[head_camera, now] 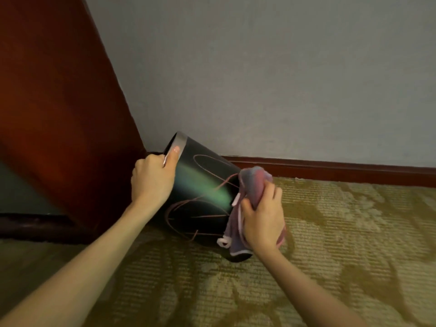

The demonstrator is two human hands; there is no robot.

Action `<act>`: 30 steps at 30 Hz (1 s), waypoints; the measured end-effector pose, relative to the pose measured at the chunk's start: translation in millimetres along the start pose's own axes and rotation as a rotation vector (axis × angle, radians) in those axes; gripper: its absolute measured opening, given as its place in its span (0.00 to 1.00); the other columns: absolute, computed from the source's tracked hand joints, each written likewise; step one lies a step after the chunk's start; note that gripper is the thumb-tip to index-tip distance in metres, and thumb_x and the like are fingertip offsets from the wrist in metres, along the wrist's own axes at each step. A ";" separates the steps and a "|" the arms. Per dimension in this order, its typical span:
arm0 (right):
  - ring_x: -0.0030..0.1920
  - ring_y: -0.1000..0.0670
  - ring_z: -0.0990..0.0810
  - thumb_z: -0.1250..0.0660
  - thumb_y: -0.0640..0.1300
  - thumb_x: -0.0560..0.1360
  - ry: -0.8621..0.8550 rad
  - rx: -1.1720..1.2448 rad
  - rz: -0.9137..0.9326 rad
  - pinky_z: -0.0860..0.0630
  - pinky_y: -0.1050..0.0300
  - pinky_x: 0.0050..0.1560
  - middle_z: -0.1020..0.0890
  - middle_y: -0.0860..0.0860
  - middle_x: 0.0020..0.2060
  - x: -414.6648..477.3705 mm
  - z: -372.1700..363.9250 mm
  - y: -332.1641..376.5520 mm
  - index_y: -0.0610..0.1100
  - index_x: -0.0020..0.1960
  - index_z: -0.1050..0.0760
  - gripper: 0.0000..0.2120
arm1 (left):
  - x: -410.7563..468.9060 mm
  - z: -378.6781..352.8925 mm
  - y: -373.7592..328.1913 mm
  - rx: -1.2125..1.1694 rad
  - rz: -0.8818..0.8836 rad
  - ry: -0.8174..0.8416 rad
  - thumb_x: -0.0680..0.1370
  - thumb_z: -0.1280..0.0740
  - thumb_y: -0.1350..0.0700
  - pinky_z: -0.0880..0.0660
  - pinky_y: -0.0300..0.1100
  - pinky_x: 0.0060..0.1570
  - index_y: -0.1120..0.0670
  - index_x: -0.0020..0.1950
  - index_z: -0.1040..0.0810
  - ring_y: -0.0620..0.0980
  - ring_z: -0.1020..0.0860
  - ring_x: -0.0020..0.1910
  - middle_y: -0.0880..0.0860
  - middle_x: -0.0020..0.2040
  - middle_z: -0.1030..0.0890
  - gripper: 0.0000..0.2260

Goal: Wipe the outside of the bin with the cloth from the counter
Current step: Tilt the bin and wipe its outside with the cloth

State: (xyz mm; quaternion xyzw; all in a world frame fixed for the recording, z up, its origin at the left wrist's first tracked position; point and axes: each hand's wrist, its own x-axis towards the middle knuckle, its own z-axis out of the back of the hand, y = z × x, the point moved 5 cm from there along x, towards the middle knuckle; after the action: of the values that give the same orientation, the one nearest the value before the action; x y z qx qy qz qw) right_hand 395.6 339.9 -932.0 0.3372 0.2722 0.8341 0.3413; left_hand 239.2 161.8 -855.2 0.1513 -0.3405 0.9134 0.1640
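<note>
One bin (200, 192), one cloth (253, 185) and two bare hands are in view. The bin is dark and glossy with a pale band at its rim and thin pinkish looping lines on its side. It is tilted, its mouth toward the upper left and its base down on the patterned carpet (342, 232), close to the grey wall (259, 79) and the dark red baseboard (330, 169). Its inside faces away, so I cannot tell whether it holds anything.

The left hand (151, 182) has its grip closed over the rim, the thumb lying on the outer wall and the fingers curled over the edge. The right hand (263, 218) has its grip bunched around the pinkish-purple cloth, pressing it against the bin's lower right side near the base; a loose corner hangs down. A reddish-brown wooden panel (59, 102) stands at left, just beside the bin.
</note>
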 end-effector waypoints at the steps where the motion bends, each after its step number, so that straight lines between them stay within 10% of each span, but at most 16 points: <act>1: 0.41 0.43 0.24 0.32 0.47 0.70 0.001 0.012 -0.021 0.33 0.54 0.35 0.27 0.46 0.48 8.3 -1.3 -3.5 0.45 0.56 0.33 0.17 | -0.9 -0.9 -0.7 0.003 -0.027 -0.002 0.78 0.49 0.38 0.32 0.50 0.36 0.49 0.25 0.35 0.64 0.24 0.39 0.62 0.34 0.22 0.25; 10: 0.50 0.37 0.22 0.33 0.56 0.71 0.237 -0.062 -0.239 0.32 0.50 0.43 0.20 0.42 0.51 93.8 -29.3 -27.6 0.44 0.52 0.28 0.18 | -14.3 4.5 2.0 -0.004 -0.063 0.015 0.79 0.49 0.40 0.30 0.51 0.33 0.51 0.24 0.36 0.63 0.26 0.31 0.59 0.26 0.26 0.27; 24: 0.40 0.47 0.25 0.31 0.45 0.68 -0.097 0.040 0.042 0.33 0.58 0.34 0.27 0.45 0.47 -8.9 -12.5 28.3 0.42 0.58 0.31 0.21 | 11.5 -6.5 -4.2 0.053 0.026 -0.059 0.77 0.49 0.36 0.27 0.53 0.39 0.50 0.26 0.36 0.64 0.24 0.38 0.63 0.36 0.21 0.25; 30: 0.40 0.49 0.26 0.30 0.46 0.67 -0.075 0.135 0.038 0.38 0.61 0.32 0.27 0.49 0.47 -0.8 -11.7 23.3 0.45 0.57 0.32 0.21 | 9.3 -6.1 -16.5 0.016 -0.135 0.005 0.78 0.46 0.42 0.31 0.50 0.30 0.53 0.23 0.37 0.63 0.26 0.30 0.56 0.25 0.30 0.26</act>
State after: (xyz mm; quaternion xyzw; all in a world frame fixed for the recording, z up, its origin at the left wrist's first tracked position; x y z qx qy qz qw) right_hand 378.2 322.3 -923.6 0.3957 0.3086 0.8068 0.3119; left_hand 236.5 179.5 -846.5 0.1731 -0.3217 0.9034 0.2247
